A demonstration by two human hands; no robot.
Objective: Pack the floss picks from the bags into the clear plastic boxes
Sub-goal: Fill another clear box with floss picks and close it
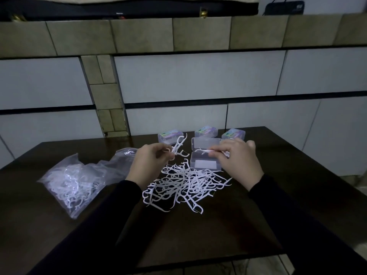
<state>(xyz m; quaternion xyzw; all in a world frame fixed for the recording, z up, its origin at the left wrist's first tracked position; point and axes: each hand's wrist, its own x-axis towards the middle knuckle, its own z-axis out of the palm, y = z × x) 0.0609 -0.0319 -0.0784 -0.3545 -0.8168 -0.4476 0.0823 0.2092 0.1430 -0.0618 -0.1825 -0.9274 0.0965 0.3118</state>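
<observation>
A loose pile of white floss picks (184, 185) lies on the dark table (198, 235) between my arms. My left hand (151, 163) pinches a small bunch of floss picks (178, 148) raised above the pile. My right hand (238, 161) pinches a single floss pick (202, 151) over the open clear plastic box (204, 162), whose lid (205, 143) stands up behind it. A clear bag with more floss picks (73, 181) lies at the left.
Three shut clear boxes with coloured labels stand at the table's far edge: one at the left (169, 136), one in the middle (205, 132), one at the right (233, 133). A tiled wall rises right behind the table.
</observation>
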